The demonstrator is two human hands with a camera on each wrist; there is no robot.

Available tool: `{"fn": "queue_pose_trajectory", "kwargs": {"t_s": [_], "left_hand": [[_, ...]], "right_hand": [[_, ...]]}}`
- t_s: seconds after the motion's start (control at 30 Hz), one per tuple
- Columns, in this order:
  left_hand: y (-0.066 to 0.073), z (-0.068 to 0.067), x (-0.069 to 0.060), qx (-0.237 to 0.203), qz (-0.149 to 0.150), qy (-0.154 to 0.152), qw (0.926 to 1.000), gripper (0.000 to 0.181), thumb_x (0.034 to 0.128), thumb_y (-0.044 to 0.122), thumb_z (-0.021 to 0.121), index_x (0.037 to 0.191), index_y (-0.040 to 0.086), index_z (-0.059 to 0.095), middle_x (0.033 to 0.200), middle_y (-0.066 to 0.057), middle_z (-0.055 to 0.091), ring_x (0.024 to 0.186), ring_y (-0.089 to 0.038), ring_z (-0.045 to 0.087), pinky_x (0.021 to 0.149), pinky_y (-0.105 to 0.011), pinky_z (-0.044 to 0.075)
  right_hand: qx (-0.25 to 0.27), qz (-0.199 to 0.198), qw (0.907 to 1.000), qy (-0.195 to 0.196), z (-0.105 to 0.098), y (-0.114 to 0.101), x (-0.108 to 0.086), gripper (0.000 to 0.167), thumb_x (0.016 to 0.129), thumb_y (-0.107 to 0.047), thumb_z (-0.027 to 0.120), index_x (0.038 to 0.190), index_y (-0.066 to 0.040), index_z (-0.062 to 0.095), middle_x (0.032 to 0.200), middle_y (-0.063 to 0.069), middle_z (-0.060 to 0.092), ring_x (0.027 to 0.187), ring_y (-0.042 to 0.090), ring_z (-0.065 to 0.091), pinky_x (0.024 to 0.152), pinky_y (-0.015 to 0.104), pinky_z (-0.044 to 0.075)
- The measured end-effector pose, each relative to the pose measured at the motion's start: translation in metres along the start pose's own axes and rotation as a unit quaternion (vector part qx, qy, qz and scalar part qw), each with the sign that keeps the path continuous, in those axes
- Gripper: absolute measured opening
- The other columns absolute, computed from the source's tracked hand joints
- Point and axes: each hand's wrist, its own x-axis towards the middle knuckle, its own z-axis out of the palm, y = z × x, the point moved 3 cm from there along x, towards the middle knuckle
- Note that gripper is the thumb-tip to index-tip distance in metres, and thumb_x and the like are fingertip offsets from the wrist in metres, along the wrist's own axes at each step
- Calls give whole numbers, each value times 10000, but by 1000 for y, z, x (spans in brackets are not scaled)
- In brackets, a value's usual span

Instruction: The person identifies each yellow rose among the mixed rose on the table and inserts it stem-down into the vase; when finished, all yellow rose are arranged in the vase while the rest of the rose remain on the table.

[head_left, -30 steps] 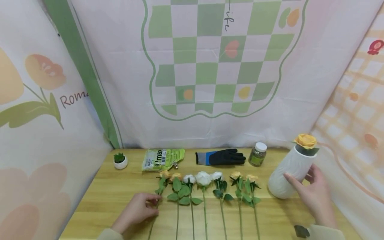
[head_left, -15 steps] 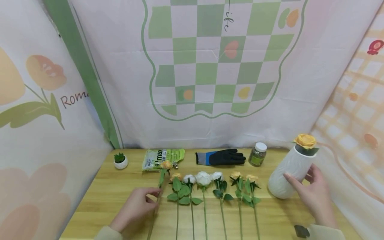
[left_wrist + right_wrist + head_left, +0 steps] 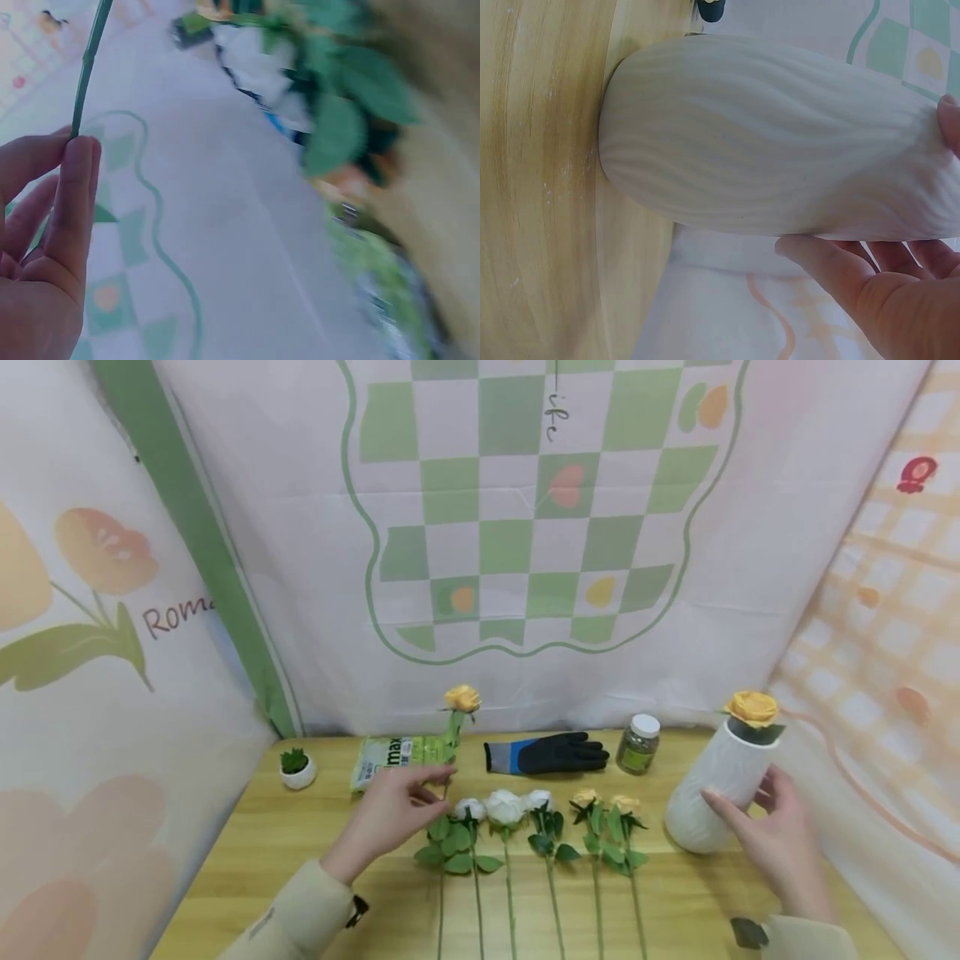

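Observation:
My left hand (image 3: 390, 814) pinches the green stem (image 3: 90, 60) of a yellow rose (image 3: 462, 698), held up over the table with its bloom above the back edge. My right hand (image 3: 780, 835) grips a white ribbed vase (image 3: 708, 793) at its side; the vase tilts to the right, its base on the table. One yellow rose (image 3: 752, 708) stands in the vase's mouth. Between the hands several roses lie in a row: white ones (image 3: 506, 807) in the middle, yellow ones (image 3: 585, 797) at the right. At the row's left end, my left hand hides a bloom above green leaves (image 3: 442, 839).
Along the back of the wooden table (image 3: 247, 860) are a small potted plant (image 3: 297, 768), a green and white packet (image 3: 397, 753), a black and blue glove (image 3: 551, 753) and a lidded jar (image 3: 638, 745). Printed cloth walls (image 3: 315, 693) enclose the table.
My left hand has lifted the leftmost yellow rose off the table and moved it up, forward and to the right. The right hand keeps its grip on the tilted vase. The head view shifted slightly.

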Motion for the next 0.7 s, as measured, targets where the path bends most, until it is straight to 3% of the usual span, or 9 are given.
{"fn": "queue_pose_trajectory", "kwargs": {"t_s": [0.17, 0.3, 0.7], "left_hand": [[29, 16, 36, -124, 671, 235, 9974, 482, 934, 53, 857, 1388, 175, 746, 1313, -29, 758, 868, -55, 765, 755, -225, 638], [48, 30, 60, -410, 1051, 219, 9934, 472, 948, 85, 853, 1394, 193, 741, 1302, -13, 760, 891, -46, 765, 783, -229, 639], [100, 69, 112, -680, 1810, 150, 9810, 459, 968, 133, 840, 1411, 158, 719, 1338, -35, 748, 924, 11, 740, 811, -162, 607]], "right_hand": [[89, -32, 10000, 5, 0, -1, -1, 1037, 960, -436, 838, 1672, 32, 246, 1554, 423, 419, 1337, 648, 481, 1002, 793, 441], [137, -43, 9999, -3, 1, -1, 0, 1035, 959, -432, 840, 1673, 26, 247, 1574, 405, 409, 1346, 642, 477, 1010, 794, 440], [165, -106, 9998, 69, 1, -1, -1, 1023, 956, -408, 849, 1662, 42, 260, 1575, 397, 415, 1350, 630, 479, 1012, 790, 444]]}}
